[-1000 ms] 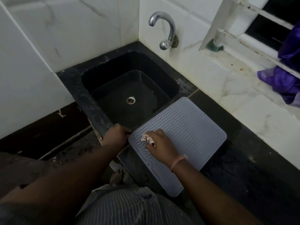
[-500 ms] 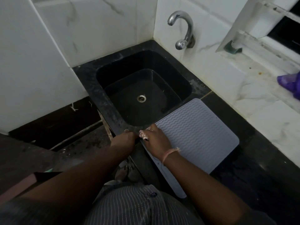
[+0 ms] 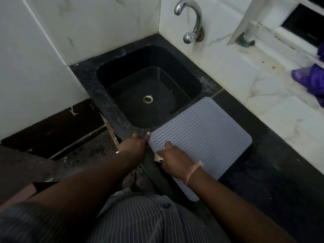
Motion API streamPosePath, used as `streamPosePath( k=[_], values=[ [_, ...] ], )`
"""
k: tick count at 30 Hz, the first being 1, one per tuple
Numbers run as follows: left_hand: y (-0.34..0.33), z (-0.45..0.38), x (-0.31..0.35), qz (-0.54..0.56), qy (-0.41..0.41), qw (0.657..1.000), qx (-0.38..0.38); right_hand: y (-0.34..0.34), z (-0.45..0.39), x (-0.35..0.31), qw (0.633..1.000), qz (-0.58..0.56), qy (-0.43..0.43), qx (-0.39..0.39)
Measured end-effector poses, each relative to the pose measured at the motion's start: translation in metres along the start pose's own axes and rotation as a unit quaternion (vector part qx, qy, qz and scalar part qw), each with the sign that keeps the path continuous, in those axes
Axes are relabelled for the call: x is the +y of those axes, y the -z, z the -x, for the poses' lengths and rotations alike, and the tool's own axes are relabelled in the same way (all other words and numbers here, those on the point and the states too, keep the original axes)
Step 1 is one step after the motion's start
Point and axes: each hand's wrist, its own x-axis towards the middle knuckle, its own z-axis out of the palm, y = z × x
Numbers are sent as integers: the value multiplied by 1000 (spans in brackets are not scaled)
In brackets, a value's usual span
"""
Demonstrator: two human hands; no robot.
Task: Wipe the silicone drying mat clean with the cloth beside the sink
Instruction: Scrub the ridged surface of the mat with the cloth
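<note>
From the head view, the grey silicone drying mat [image 3: 201, 139] lies flat on the dark counter [image 3: 263, 172] just beside the black sink [image 3: 149, 95], its upper-left edge running along the sink's rim and a near corner hanging past the counter's front edge. Its long axis runs from about 7 o'clock, near the person's body, up toward 1 o'clock and the tiled wall. The right hand [image 3: 175, 159] sits at the mat's left edge, fingers bunched round a small pale cloth [image 3: 158, 157] that it grips and presses down; only a scrap of the cloth shows beneath the hand. The left hand [image 3: 134, 145] rests on the counter at the mat's upper-left corner, fingers bent, the thumb tip touching the mat's edge, seemingly steadying it; it holds nothing that I can make out. Nearly all the unwiped ribbed surface stretches away from the right hand toward 1 to 3 o'clock, so I would judge the next stroke belongs to that hand, sweeping outward across the waves while the left pins the corner.
</note>
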Motion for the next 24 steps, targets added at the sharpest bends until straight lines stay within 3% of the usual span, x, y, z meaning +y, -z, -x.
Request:
streamPosePath(
  k=[6, 13, 18, 24],
  values=[
    [3, -4, -5, -1, -14, 1000, -14, 14, 13, 7, 999, 8, -10, -53],
    [-7, -4, -20, 53, -38, 997, 29, 24, -47, -9, 994, -60, -24, 84],
    [1, 0, -14, -17, -26, 999, 17, 10, -60, -23, 996, 10, -45, 74],
    [10, 3, 5, -81, -4, 997, -4, 5, -24, -19, 999, 35, -8, 32]
  ],
)
